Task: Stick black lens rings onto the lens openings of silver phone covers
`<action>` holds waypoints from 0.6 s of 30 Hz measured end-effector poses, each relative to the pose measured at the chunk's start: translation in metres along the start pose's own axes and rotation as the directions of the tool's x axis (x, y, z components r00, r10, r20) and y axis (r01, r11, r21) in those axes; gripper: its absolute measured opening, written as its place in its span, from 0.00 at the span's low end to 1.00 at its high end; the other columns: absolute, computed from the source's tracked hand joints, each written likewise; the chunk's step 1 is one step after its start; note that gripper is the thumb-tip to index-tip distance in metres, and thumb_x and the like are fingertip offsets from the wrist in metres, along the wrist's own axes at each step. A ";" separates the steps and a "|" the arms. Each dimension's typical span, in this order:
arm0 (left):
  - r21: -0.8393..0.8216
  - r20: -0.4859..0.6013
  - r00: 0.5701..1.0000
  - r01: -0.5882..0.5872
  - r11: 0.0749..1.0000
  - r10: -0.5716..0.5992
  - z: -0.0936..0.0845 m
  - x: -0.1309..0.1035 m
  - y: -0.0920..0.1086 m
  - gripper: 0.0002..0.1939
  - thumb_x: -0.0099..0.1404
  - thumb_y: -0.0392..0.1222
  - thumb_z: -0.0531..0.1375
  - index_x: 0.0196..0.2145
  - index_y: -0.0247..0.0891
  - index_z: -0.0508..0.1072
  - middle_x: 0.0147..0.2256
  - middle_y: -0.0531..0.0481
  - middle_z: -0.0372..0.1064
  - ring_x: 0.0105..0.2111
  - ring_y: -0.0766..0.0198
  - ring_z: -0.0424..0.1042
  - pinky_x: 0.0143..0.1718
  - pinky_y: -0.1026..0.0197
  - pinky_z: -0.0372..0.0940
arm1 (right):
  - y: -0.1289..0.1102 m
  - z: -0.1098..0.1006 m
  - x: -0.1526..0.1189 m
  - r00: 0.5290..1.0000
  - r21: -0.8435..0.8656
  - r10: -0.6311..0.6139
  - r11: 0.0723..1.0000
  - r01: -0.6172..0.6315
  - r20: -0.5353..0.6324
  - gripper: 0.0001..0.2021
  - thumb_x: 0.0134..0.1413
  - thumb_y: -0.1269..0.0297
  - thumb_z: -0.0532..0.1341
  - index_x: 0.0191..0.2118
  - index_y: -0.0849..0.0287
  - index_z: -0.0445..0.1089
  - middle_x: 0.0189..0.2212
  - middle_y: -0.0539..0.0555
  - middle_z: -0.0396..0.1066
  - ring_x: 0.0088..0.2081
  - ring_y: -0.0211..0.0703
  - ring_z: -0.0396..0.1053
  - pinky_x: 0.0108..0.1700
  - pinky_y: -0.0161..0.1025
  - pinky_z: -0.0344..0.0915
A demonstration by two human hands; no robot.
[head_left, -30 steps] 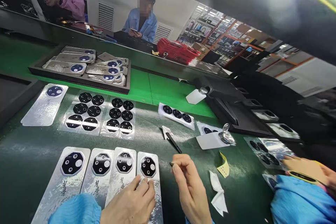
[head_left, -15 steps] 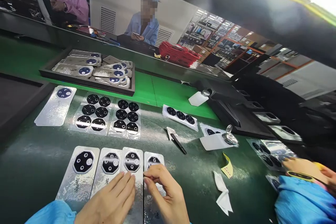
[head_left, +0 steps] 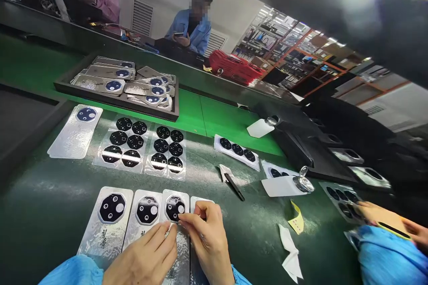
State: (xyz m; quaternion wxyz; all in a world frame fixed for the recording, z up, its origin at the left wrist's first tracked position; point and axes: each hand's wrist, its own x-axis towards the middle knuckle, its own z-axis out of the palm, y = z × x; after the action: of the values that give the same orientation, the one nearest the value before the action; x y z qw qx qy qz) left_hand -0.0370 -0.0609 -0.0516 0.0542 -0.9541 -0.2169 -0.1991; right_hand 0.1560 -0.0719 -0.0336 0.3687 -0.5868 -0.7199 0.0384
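Observation:
A row of silver, film-covered panels (head_left: 88,240) lies in front of me, each with a black octagonal camera-lens piece (head_left: 113,208) near its top. My left hand (head_left: 143,251) rests flat across the lower part of the third panel (head_left: 182,258), fingers stretched out side by side. Bent over that same panel, my right hand (head_left: 207,236) has thumb and index finger pinched at the lower right edge of its octagonal lens piece (head_left: 174,207). Whatever may be between those fingertips is too small to make out. My right hand partly covers the fourth panel (head_left: 200,199).
Sheets of black octagonal pieces (head_left: 122,147) lie beyond the row. A dark tray (head_left: 147,110) holds several silver panels. Black tweezers (head_left: 236,187), a white dispenser bottle (head_left: 281,187) and a crumpled white strip (head_left: 290,249) are to the right. A co-worker's blue sleeve (head_left: 389,254) reaches in at far right.
My right hand has moved left, from the gap beside the fourth panel to the third panel's lens piece. My left hand stays on the third panel. The view has shifted slightly.

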 end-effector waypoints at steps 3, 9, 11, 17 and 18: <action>-0.017 -0.015 1.000 0.005 1.000 -0.005 -0.002 0.003 0.000 0.14 0.69 0.31 0.51 0.49 0.30 0.71 0.52 0.44 0.72 0.54 0.56 0.69 0.61 0.55 0.56 | 0.000 0.003 -0.002 1.000 -0.054 -0.028 0.998 0.027 -0.012 0.11 0.62 0.76 0.57 0.37 0.54 0.74 0.32 0.53 0.59 0.35 0.43 0.61 0.34 0.38 0.63; -0.015 -0.027 1.000 0.006 1.000 -0.006 -0.004 0.008 -0.001 0.13 0.69 0.31 0.49 0.45 0.30 0.73 0.50 0.44 0.73 0.51 0.57 0.71 0.59 0.56 0.57 | 0.001 0.007 -0.005 0.995 -0.135 -0.101 0.986 0.099 -0.006 0.11 0.65 0.76 0.54 0.41 0.56 0.72 0.35 0.54 0.60 0.37 0.44 0.60 0.37 0.40 0.61; -0.022 -0.032 0.999 0.016 1.000 -0.017 -0.004 0.009 -0.001 0.13 0.69 0.31 0.49 0.45 0.30 0.73 0.49 0.44 0.73 0.50 0.57 0.71 0.58 0.56 0.58 | 0.001 0.005 -0.003 0.994 -0.145 -0.109 0.984 0.108 0.004 0.11 0.64 0.76 0.54 0.40 0.56 0.72 0.35 0.54 0.60 0.38 0.44 0.59 0.38 0.41 0.61; -0.049 -0.040 0.998 0.042 0.998 -0.044 -0.006 0.011 -0.001 0.11 0.69 0.30 0.50 0.41 0.31 0.72 0.47 0.45 0.74 0.48 0.59 0.72 0.57 0.57 0.59 | -0.002 0.005 -0.003 0.991 -0.186 -0.131 0.975 0.124 -0.025 0.11 0.66 0.75 0.53 0.40 0.58 0.72 0.34 0.54 0.60 0.38 0.44 0.57 0.40 0.41 0.57; -0.047 -0.043 0.998 0.045 0.998 -0.047 -0.006 0.012 0.000 0.12 0.69 0.29 0.50 0.41 0.31 0.72 0.47 0.45 0.74 0.48 0.59 0.73 0.57 0.57 0.59 | -0.002 0.005 -0.002 0.990 -0.185 -0.142 0.973 0.137 -0.016 0.12 0.67 0.74 0.52 0.40 0.58 0.72 0.34 0.54 0.60 0.38 0.44 0.57 0.40 0.41 0.57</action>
State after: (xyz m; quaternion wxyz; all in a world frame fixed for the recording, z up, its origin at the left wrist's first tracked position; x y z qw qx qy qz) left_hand -0.0293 -0.0570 -0.0410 0.0325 -0.9452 -0.2331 -0.2263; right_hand 0.1514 -0.0726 -0.0374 0.3253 -0.5667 -0.7544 -0.0626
